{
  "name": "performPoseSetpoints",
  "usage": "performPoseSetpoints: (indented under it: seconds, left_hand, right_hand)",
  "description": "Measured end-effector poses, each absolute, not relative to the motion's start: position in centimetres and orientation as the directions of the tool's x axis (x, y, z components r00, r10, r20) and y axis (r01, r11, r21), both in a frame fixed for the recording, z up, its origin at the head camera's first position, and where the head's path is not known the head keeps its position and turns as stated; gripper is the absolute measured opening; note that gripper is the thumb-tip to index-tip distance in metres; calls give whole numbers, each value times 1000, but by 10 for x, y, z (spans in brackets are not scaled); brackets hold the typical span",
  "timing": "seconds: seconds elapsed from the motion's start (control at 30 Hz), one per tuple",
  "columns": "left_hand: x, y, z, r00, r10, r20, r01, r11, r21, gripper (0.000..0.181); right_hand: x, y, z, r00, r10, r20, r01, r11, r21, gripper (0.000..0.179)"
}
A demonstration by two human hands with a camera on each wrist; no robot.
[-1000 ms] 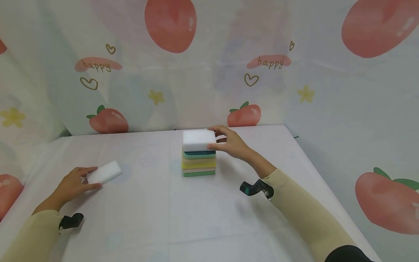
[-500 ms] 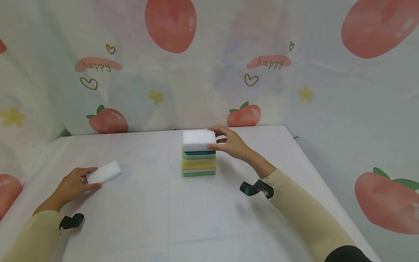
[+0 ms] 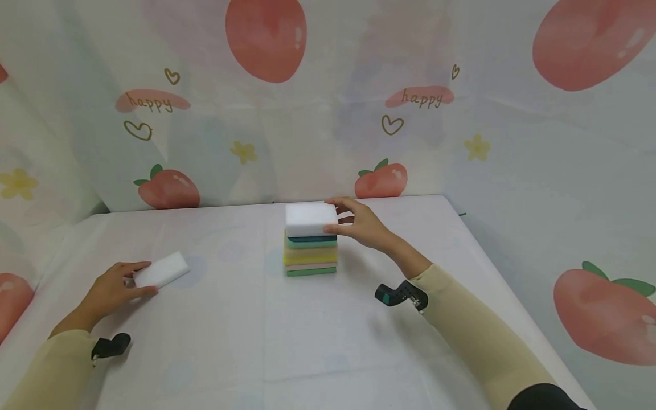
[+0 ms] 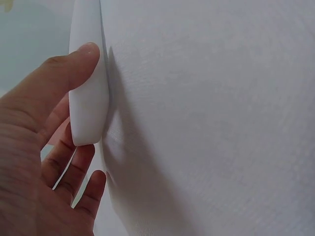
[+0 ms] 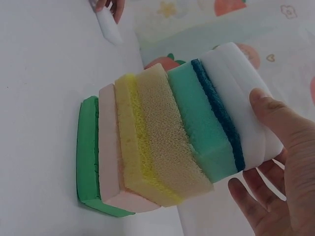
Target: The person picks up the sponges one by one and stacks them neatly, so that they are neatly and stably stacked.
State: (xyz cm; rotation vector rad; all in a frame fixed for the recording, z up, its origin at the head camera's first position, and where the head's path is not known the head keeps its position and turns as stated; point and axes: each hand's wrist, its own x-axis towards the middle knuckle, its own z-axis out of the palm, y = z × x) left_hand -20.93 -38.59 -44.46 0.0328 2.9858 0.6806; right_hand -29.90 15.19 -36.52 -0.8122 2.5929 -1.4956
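Note:
At the left of the table, my left hand [image 3: 113, 290] pinches the end of a white sponge [image 3: 163, 270] between thumb and fingers. The left wrist view shows the thumb across that sponge's narrow side, close over the cloth. My right hand [image 3: 361, 226] grips the right end of a white sponge block [image 3: 310, 219] on top of a stack near the far edge. Beneath it in the right wrist view come a mint sponge [image 5: 197, 115] with a dark blue scouring layer, a beige-and-yellow sponge [image 5: 157, 132], a pink one [image 5: 110, 147], and a green one [image 5: 87, 152] at the bottom.
A white cloth covers the table [image 3: 215, 341]. Behind it hangs a printed backdrop [image 3: 318, 125] with peaches, hearts and flowers, right at the table's far edge. Each wrist wears a black camera mount, the right one [image 3: 402, 294] low beside the sleeve.

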Motion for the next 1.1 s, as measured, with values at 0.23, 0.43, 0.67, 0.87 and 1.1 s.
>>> performPoseSetpoints:
  seconds: [0.23, 0.43, 0.67, 0.87, 1.1]
  left_hand:
    - [-208, -384, -440, -996, 19, -91, -23, 895, 445, 89]
    - [-206, -383, -438, -995, 18, -94, -26, 894, 447, 88]
    - [-208, -382, -436, -995, 19, -97, -26, 895, 445, 89]
    - [-212, -382, -435, -994, 18, -107, -33, 890, 455, 92]
    - [-218, -376, -429, -994, 25, -105, -26, 888, 459, 93]
  right_hand:
    - [-299, 151, -365, -862, -459, 217, -420, 403, -813, 64]
    - [-299, 151, -366, -862, -459, 214, -415, 400, -817, 64]
    - [-298, 151, -365, -864, -456, 213, -414, 404, -816, 63]
    - [-298, 150, -366, -863, -457, 217, -417, 399, -817, 63]
    - [-298, 151, -366, -867, -452, 208, -403, 392, -827, 63]
